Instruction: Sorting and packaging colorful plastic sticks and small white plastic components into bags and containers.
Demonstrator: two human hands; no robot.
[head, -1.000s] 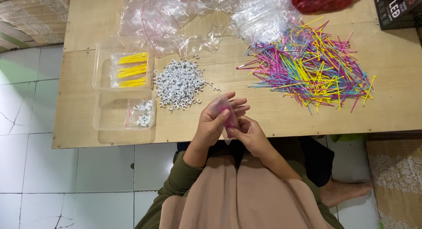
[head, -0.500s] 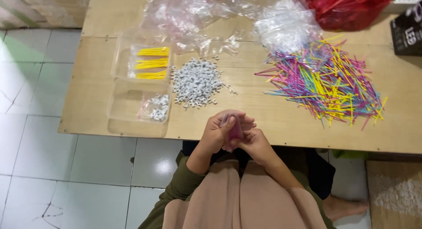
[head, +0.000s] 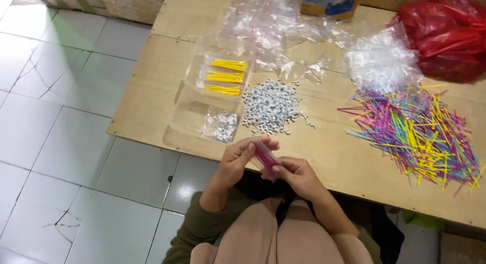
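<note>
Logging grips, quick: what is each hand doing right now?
Left hand: closed on the small bag of pink sticks.
Right hand: pinching the same bag's lower end.

Pale wooden table (head: 152,76) standing on a floor (head: 66,142) of large white tiles with grey grout lines. Several tiles show hairline cracks (head: 55,224), at lower left and at the left edge. Soft light falls across the tiles from the upper left. A woven mat (head: 458,249) lies at lower right.
</note>
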